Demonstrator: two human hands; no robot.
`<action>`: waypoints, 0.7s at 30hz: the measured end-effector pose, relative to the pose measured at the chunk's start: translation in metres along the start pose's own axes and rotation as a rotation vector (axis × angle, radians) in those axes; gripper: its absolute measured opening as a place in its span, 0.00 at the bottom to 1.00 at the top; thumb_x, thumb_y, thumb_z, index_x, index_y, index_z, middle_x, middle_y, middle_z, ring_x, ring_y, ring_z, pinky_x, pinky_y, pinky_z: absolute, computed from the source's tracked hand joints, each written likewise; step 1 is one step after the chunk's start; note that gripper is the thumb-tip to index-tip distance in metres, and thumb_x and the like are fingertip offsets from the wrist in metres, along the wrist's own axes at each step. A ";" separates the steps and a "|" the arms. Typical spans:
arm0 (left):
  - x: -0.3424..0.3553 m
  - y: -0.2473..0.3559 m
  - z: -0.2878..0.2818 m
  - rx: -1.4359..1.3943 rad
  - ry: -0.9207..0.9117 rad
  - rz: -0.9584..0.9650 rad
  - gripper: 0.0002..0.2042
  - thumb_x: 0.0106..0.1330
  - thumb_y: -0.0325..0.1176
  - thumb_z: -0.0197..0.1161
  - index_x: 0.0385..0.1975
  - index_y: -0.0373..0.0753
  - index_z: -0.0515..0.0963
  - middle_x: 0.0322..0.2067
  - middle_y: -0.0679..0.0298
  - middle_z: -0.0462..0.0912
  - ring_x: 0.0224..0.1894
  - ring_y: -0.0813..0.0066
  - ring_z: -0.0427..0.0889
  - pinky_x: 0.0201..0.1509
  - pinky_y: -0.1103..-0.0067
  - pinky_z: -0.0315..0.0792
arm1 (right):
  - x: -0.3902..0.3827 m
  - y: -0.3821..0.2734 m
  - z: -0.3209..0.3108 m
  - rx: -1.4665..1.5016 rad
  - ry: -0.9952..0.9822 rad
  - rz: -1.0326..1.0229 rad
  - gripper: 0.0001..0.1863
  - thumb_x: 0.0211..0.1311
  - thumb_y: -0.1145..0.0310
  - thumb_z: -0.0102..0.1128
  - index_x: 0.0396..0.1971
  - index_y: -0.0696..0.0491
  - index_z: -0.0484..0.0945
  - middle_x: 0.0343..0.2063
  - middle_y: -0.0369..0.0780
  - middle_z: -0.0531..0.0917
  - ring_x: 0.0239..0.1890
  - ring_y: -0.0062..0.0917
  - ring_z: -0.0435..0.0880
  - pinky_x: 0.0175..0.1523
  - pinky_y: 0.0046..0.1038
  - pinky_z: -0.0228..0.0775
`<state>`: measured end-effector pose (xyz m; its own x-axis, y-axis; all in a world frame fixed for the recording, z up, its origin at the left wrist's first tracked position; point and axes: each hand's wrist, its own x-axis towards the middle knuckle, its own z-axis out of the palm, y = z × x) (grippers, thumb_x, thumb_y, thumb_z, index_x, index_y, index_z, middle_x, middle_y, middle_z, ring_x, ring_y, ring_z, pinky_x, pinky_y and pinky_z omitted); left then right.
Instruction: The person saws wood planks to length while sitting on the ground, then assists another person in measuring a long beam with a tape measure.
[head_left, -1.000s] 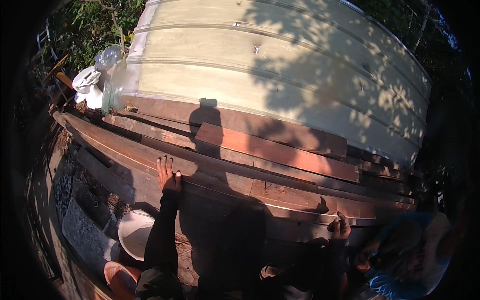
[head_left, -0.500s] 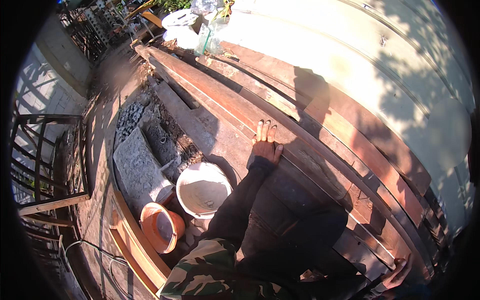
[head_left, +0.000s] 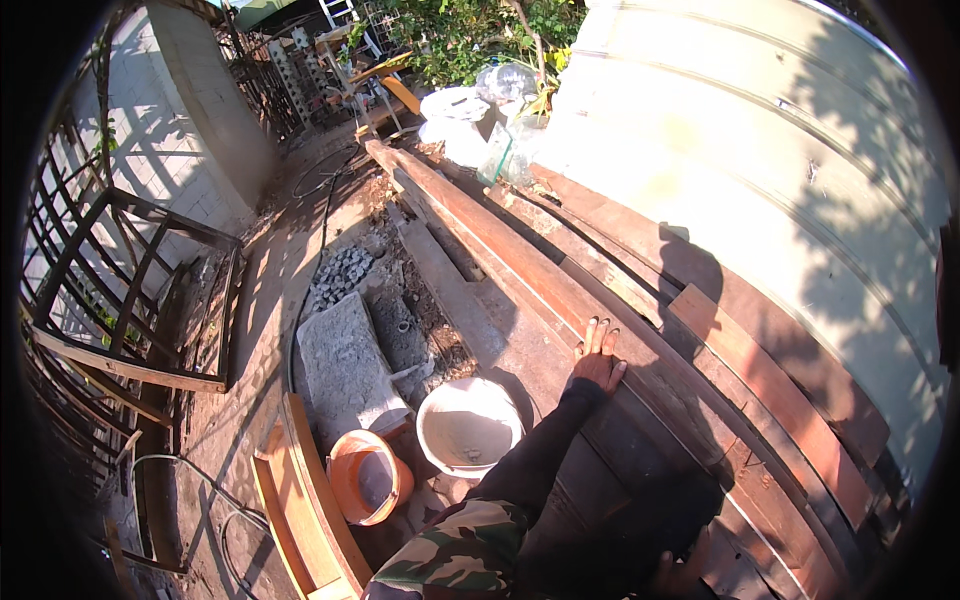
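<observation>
The person's left hand [head_left: 598,358] lies flat, fingers spread wide, palm down on the top edge of a long reddish-brown plank [head_left: 520,270]; it presses on the wood rather than closing around it. That plank runs away from the hand toward the far greenery and is one of a stack of boards [head_left: 760,400] leaning against a big pale ribbed tank [head_left: 800,170] just beyond the hand.

The right hand [head_left: 675,575] sits low in deep shadow at the near end of the boards; I cannot tell whether it grips anything.

Just below and to the left of the flat hand stands a white bucket [head_left: 468,428], open, its inside coated in pale grey residue with a little settled at the bottom. Further left of it, an orange bucket [head_left: 368,476] holds what looks like greyish liquid or slurry. Beside both lies a grey concrete slab [head_left: 345,368], with a small heap of gravel [head_left: 345,272] beyond it. Well past the fingertips, white sacks [head_left: 455,125] and a clear plastic bottle [head_left: 508,82] rest at the plank's far end.
</observation>
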<state>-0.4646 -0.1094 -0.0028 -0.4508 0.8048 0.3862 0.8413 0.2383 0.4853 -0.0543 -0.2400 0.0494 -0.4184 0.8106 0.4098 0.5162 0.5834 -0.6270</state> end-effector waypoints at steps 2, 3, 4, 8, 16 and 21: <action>-0.001 -0.003 -0.007 0.033 -0.003 -0.010 0.33 0.61 0.40 0.60 0.67 0.40 0.60 0.71 0.54 0.51 0.76 0.50 0.41 0.66 0.49 0.54 | -0.021 0.023 -0.014 -0.085 0.005 -0.169 0.26 0.66 0.64 0.60 0.60 0.61 0.70 0.53 0.57 0.76 0.57 0.46 0.77 0.60 0.43 0.71; 0.004 0.007 -0.012 0.044 0.004 0.011 0.32 0.62 0.40 0.60 0.67 0.41 0.60 0.72 0.55 0.51 0.76 0.51 0.40 0.66 0.49 0.55 | -0.028 0.022 -0.029 -0.109 0.039 -0.204 0.25 0.66 0.63 0.60 0.59 0.61 0.70 0.52 0.56 0.77 0.55 0.46 0.78 0.59 0.43 0.71; 0.003 0.011 -0.012 0.051 -0.022 0.000 0.32 0.63 0.41 0.60 0.67 0.41 0.60 0.72 0.56 0.51 0.77 0.51 0.40 0.65 0.49 0.56 | -0.032 0.022 -0.040 -0.151 0.065 -0.196 0.25 0.66 0.63 0.60 0.58 0.60 0.71 0.50 0.56 0.78 0.54 0.46 0.78 0.58 0.43 0.72; -0.002 -0.001 -0.004 0.022 -0.035 -0.020 0.30 0.66 0.43 0.59 0.66 0.42 0.61 0.72 0.57 0.51 0.77 0.53 0.41 0.66 0.49 0.58 | -0.059 0.020 -0.096 -0.261 0.152 -0.059 0.22 0.67 0.62 0.60 0.55 0.59 0.74 0.45 0.52 0.81 0.48 0.45 0.80 0.55 0.42 0.73; 0.034 0.052 -0.011 -0.116 0.092 -0.120 0.27 0.67 0.49 0.57 0.54 0.30 0.69 0.63 0.36 0.62 0.67 0.38 0.60 0.69 0.59 0.57 | -0.196 0.084 -0.146 -0.123 0.291 0.452 0.30 0.66 0.53 0.56 0.58 0.63 0.72 0.57 0.56 0.74 0.61 0.48 0.72 0.65 0.43 0.62; -0.021 0.187 -0.041 -0.606 -0.005 0.420 0.15 0.71 0.35 0.55 0.49 0.31 0.75 0.48 0.46 0.78 0.49 0.49 0.79 0.56 0.64 0.70 | -0.187 0.041 -0.135 -0.499 0.189 0.777 0.27 0.51 0.63 0.69 0.52 0.54 0.77 0.56 0.49 0.75 0.61 0.47 0.72 0.63 0.46 0.66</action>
<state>-0.3101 -0.1040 0.1124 -0.1245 0.7650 0.6319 0.6291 -0.4316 0.6465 0.1457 -0.3603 0.0361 0.2833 0.9510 0.1240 0.8783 -0.2054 -0.4317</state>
